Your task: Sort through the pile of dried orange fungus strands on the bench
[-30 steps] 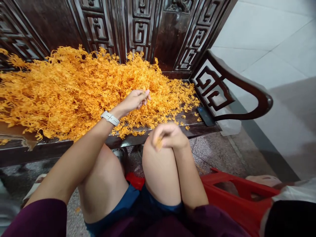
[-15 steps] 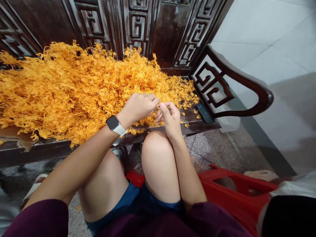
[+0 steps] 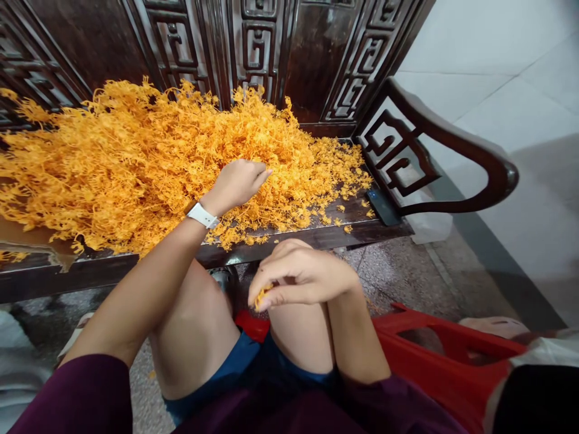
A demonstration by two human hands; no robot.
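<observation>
A large heap of orange, thread-like plastic pieces (image 3: 149,163) covers the dark wooden bench (image 3: 312,238). My left hand (image 3: 237,184), with a white-strapped watch on its wrist, is over the middle of the heap. Its fingers are closed together, and whatever they grip is too small to make out against the orange. Above my right knee, my right hand (image 3: 303,280) pinches a small orange piece (image 3: 262,296) between thumb and fingers, in front of the bench edge.
A phone (image 3: 382,207) lies at the bench's right end beside the carved armrest (image 3: 456,141). Loose orange pieces are scattered near it. Torn cardboard (image 3: 36,241) sits at the left. A red plastic stool (image 3: 425,337) stands at the lower right.
My hands have come apart. The left moved slightly left and up over the heap; the right came down and back toward my knee, with an orange piece now showing in its fingers.
</observation>
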